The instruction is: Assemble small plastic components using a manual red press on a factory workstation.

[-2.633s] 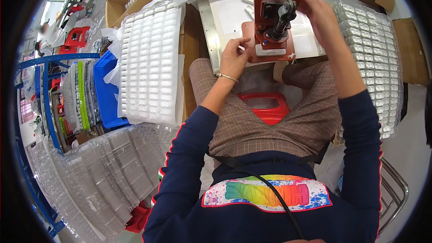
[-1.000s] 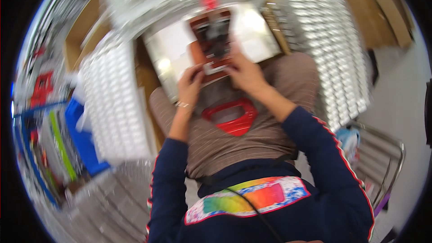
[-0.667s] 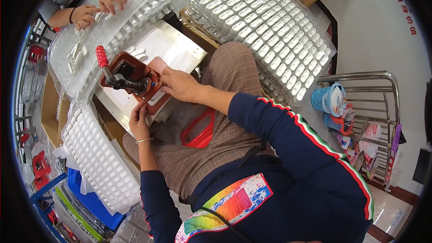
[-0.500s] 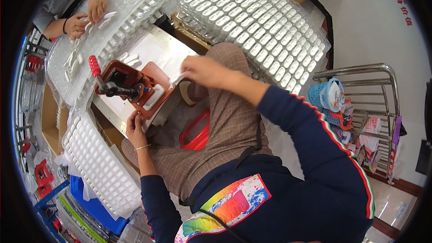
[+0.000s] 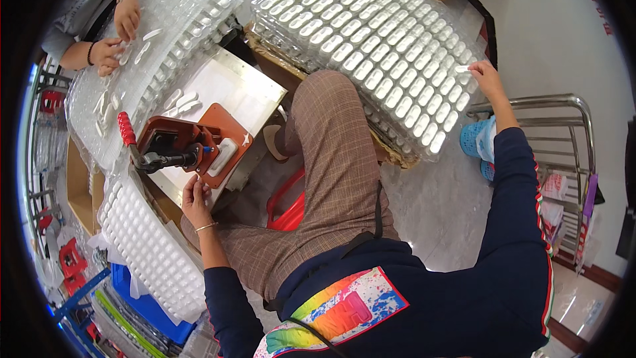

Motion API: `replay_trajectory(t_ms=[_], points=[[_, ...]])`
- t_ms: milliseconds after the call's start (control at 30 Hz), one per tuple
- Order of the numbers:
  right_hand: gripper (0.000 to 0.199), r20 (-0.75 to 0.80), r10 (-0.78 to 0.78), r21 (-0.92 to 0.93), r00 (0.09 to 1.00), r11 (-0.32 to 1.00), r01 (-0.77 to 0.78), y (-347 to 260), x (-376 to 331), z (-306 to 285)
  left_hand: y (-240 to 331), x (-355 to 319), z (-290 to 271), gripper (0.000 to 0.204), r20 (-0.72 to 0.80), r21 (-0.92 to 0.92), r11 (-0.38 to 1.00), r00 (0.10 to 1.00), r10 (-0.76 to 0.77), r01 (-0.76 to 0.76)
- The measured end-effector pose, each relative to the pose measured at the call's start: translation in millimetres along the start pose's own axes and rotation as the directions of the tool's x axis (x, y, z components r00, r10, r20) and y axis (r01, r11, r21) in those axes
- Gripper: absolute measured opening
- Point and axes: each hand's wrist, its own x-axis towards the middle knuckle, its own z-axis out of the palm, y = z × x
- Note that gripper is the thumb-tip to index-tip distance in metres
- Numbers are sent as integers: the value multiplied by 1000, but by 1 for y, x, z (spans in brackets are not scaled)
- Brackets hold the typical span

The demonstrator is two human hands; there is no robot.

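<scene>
Out at the far right edge of the stacked clear plastic trays (image 5: 371, 46), my right hand (image 5: 489, 81) pinches a small white oval plastic piece (image 5: 462, 69) over the top tray. Rows of similar white pieces fill that tray. My left hand (image 5: 196, 202) is closed, its fingertips together beside the near corner of the orange-brown clamp fixture (image 5: 215, 116); whatever they hold, if anything, is hidden. A white oval piece (image 5: 225, 152) lies in the fixture's holder. The red-handled lever (image 5: 126, 128) sticks up on its left.
Several loose white pieces (image 5: 182, 102) lie on the metal worktop (image 5: 245, 83) behind the fixture. At upper left, a co-worker's hands (image 5: 106, 53) handle white pieces on bubble wrap (image 5: 165, 6). A white bumpy tray (image 5: 149, 245) is at left; a metal rack (image 5: 570, 103) stands at right.
My right hand has swung from beside the fixture out to the far right of the tray stack, carrying a white piece. My left hand stays near the fixture's corner.
</scene>
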Motion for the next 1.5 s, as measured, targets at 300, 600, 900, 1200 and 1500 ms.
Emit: replay_trajectory(t_ms=[300, 600, 900, 1200, 1500], points=[[20, 97, -287, -325, 953, 896, 303, 35, 38, 43, 42, -8, 9, 23, -51, 115, 980, 986, -156, 161], [21, -12, -123, -322, 992, 940, 113, 17, 55, 33, 64, 33, -4, 20, -35, 251, 966, 997, 73, -62], [30, 74, -466, 181, 881, 876, 448, -201, 101, 86, 70, 115, 18, 31, 213, 675, 548, 842, 496, -494], [51, 395, -695, 654, 601, 672, 347, -540, 49, 245, 71, 144, 37, 70, 472, 759, 285, 796, 380, -586], [61, 309, -859, 587, 409, 511, 628, -639, 22, 324, 50, 146, 10, 56, 287, 785, 388, 839, 462, -482]])
